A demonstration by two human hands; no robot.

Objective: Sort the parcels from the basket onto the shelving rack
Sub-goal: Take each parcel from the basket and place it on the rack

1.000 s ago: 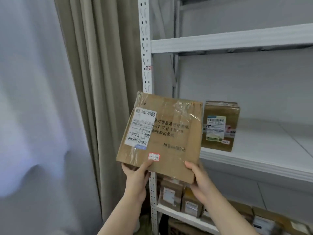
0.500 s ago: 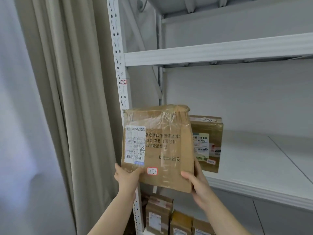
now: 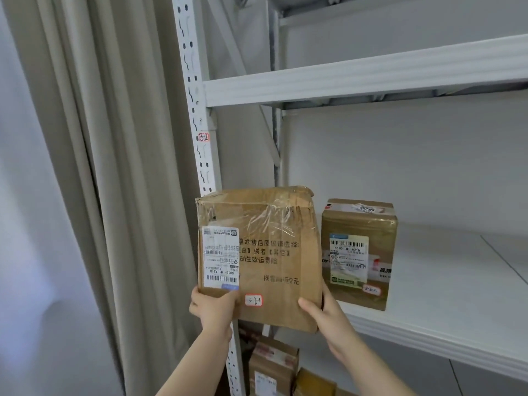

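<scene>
Where the beige curtain [image 3: 100, 167] hangs in folds at the far left, the white slotted upright [image 3: 197, 110] of the shelving rack rises just beside it, carrying a small red-edged tag [image 3: 203, 137] with handwritten digits. Low against that upright the left hand [image 3: 213, 308] grips the bottom left corner of a flat cardboard parcel [image 3: 265, 252] — its thumb is pressed onto the front face below the white shipping label [image 3: 220, 258], and its fingers are behind the box, so I cannot tell how they lie. The parcel is held upright in the air in front of the left end of the middle shelf [image 3: 457, 281], its printed face toward the camera, wrinkled clear tape across its top and a small handwritten sticker [image 3: 253, 300] near its lower edge. The right hand [image 3: 325, 312] holds the bottom right corner the same way, thumb on the front and the other fingers hidden behind. Just to the right, a smaller taped parcel [image 3: 358, 252] stands upright on the middle shelf near its front edge; whether the two boxes touch I cannot tell. Above runs another white shelf [image 3: 343, 78], and below — between the forearms — more brown parcels [image 3: 273, 367] stand on a lower level.
</scene>
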